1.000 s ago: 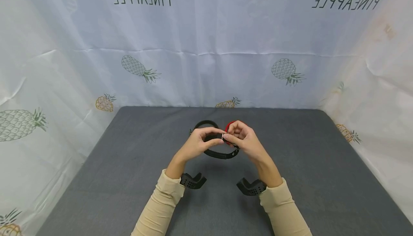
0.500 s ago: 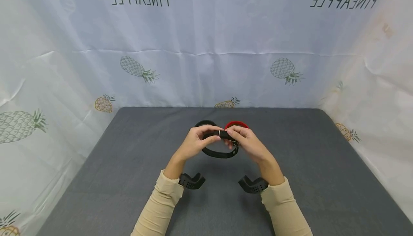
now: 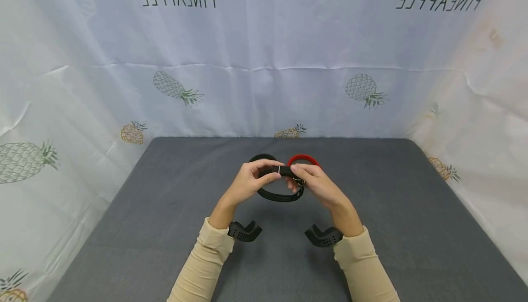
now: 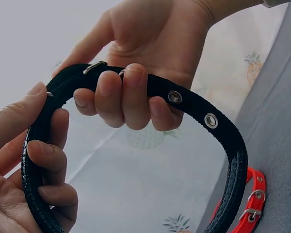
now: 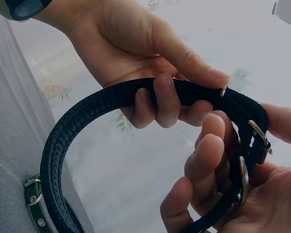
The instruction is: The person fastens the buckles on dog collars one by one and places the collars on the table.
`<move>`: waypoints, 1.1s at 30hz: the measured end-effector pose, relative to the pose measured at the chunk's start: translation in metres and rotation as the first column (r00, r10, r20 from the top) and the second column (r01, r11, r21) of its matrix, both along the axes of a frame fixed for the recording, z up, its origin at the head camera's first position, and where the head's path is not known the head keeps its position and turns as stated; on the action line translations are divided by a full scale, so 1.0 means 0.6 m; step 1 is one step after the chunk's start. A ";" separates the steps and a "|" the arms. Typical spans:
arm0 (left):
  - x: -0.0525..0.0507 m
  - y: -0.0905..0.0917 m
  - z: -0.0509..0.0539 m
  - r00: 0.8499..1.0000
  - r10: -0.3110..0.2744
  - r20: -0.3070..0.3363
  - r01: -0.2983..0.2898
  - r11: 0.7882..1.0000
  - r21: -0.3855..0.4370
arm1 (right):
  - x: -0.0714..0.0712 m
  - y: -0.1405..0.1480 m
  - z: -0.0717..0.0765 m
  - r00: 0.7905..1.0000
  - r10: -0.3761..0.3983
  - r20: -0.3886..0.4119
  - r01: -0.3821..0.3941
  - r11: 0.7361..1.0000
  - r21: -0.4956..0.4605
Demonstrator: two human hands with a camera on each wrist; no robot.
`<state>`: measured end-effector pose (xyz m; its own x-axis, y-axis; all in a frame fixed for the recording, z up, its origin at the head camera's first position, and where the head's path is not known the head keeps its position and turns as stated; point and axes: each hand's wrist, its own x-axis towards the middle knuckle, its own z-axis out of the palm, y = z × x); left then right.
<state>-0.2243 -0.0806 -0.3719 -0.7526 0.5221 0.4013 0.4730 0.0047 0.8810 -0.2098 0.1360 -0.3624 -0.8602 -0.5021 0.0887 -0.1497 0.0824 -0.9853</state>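
Between both hands, raised above the table, a black dog collar (image 3: 280, 198) forms a closed loop. In the head view my left hand (image 3: 247, 180) grips the strap from the left, its thumb beside a thin metal keeper (image 5: 224, 91). On the other side my right hand (image 3: 319, 185) holds the buckled part, thumb on top. The right wrist view shows the buckle (image 5: 258, 132) and a D-ring (image 5: 243, 180) by the right hand's fingers. Metal eyelets (image 4: 211, 120) dot the strap in the left wrist view.
On the grey table (image 3: 165, 228) behind the hands lie a red collar (image 3: 303, 157) to the right and a dark green collar (image 5: 36, 206) to the left. A pineapple-print curtain (image 3: 264, 100) surrounds the table. Each wrist carries a black camera mount (image 3: 244, 232).
The right hand has come lower and its thumb now lies on the strap, exposing more of the collar between the hands and the red collar behind. The left hand has shifted slightly left.
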 end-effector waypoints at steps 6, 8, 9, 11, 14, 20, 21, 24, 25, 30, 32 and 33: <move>0.000 0.000 -0.001 1.000 -0.014 0.016 0.014 1.000 -0.011 | 0.001 0.000 0.000 1.000 -0.007 -0.002 0.007 1.000 0.006; 0.000 -0.001 -0.002 1.000 -0.017 0.014 0.017 1.000 -0.016 | 0.001 0.000 -0.001 1.000 0.003 -0.021 -0.003 1.000 -0.001; -0.001 -0.001 -0.003 1.000 -0.018 0.010 0.018 1.000 -0.020 | 0.000 0.001 -0.002 0.999 0.010 -0.038 -0.010 1.000 -0.005; -0.001 -0.001 -0.004 1.000 -0.025 0.000 0.025 0.999 -0.030 | 0.000 0.002 -0.002 0.997 0.027 -0.072 -0.029 0.999 -0.019; -0.001 0.000 -0.005 0.999 -0.040 -0.021 0.039 0.998 -0.044 | -0.001 0.002 -0.003 0.992 0.047 -0.120 -0.052 0.998 -0.039; 0.000 0.001 -0.005 0.999 -0.044 -0.023 0.043 0.998 -0.039 | -0.001 0.002 -0.004 0.990 0.039 -0.134 -0.045 0.998 -0.041; 0.000 0.002 -0.005 0.999 -0.044 -0.020 0.044 0.998 -0.036 | -0.002 0.002 -0.004 0.991 0.033 -0.126 -0.038 0.999 -0.035; -0.002 0.002 -0.006 0.999 -0.051 -0.018 0.051 0.998 -0.022 | -0.001 0.003 -0.002 0.996 0.015 -0.092 -0.017 1.000 -0.013; -0.003 0.002 -0.007 0.998 -0.052 -0.018 0.052 0.998 -0.019 | -0.001 0.004 -0.002 0.997 0.010 -0.077 -0.010 1.000 -0.006; -0.005 0.000 -0.008 1.000 -0.022 -0.002 0.022 1.000 0.008 | 0.000 0.008 0.002 0.999 -0.033 -0.004 0.033 0.999 0.017; -0.004 -0.001 -0.006 1.000 0.005 0.007 -0.005 1.000 0.022 | 0.000 0.010 0.004 0.999 -0.047 0.012 0.047 0.999 0.022; -0.004 -0.001 -0.005 1.000 0.018 0.013 -0.018 0.999 0.032 | 0.000 0.011 0.004 0.999 -0.050 0.014 0.050 0.998 0.024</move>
